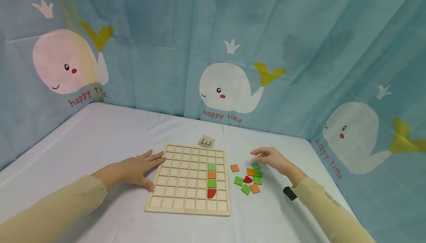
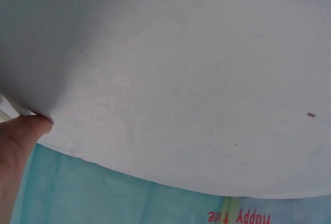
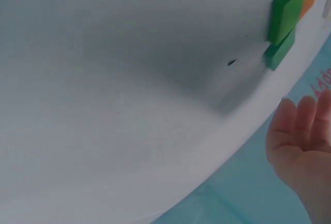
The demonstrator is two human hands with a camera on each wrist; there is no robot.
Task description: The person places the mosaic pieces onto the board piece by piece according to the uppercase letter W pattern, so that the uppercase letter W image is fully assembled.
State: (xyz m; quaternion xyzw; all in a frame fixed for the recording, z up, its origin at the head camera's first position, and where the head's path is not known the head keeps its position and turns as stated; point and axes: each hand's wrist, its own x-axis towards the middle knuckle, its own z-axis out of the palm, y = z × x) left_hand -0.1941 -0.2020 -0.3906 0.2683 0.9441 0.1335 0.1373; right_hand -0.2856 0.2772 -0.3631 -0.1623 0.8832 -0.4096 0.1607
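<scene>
A wooden grid board (image 1: pixel 189 210) lies on the white table. One of its columns holds a light green tile (image 1: pixel 212 166), an orange tile (image 1: pixel 212 175), a green tile (image 1: pixel 212 184) and a red quarter-round piece (image 1: pixel 211 193). My left hand (image 1: pixel 136 169) rests with spread fingers at the board's left edge; in the left wrist view part of the hand (image 2: pixel 18 144) shows. Above the back of the loose pile, my right hand (image 1: pixel 271 158) hovers with slightly bent fingers, holding nothing visible. The right wrist view shows that hand (image 3: pixel 305 141) beside green tiles (image 3: pixel 286 17).
Loose orange, green and red pieces (image 1: pixel 246 189) lie right of the board. A small card with a grid pattern (image 1: pixel 206 141) is behind it. A blue curtain with whales (image 1: pixel 159 69) hangs behind the table. A black object (image 1: pixel 290 193) is at my right wrist.
</scene>
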